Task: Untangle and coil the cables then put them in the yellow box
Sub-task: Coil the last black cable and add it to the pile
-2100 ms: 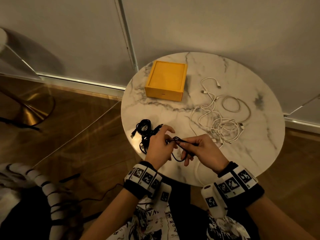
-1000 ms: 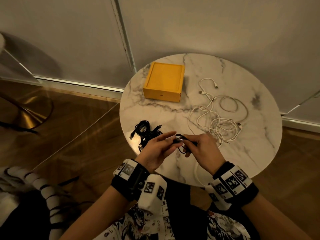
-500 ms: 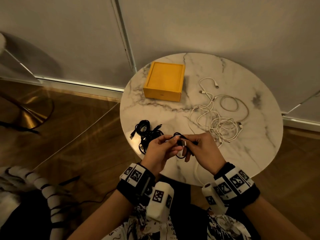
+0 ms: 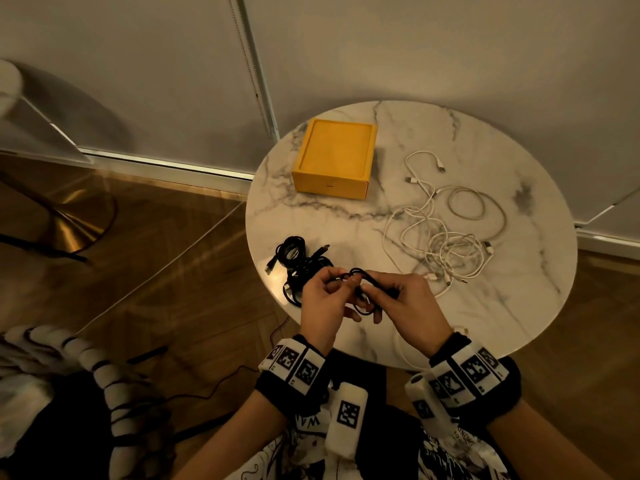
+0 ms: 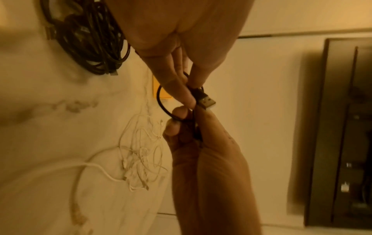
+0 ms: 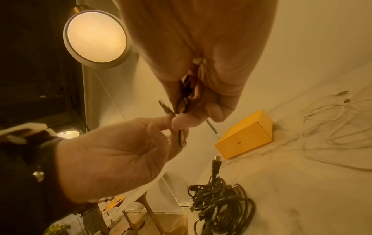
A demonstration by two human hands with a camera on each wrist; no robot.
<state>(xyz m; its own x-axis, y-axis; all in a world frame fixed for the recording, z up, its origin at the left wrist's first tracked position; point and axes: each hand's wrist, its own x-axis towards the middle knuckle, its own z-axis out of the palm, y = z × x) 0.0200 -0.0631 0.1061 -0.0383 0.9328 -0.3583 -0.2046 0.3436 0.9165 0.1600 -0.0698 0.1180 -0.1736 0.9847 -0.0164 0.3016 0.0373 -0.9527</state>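
I see my left hand (image 4: 323,299) and right hand (image 4: 407,306) both pinching a short black cable (image 4: 360,273) above the desk's (image 4: 485,306) near edge. A black cable bundle (image 4: 298,265) lies just left, white cables (image 4: 446,237) right, the yellow box (image 4: 334,161) far.

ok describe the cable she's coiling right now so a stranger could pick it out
On the round marble table, look to the near edge where the left hand and right hand meet. The short black cable pinched between them, off the table, is it, unlike the black bundle and white tangle lying flat.
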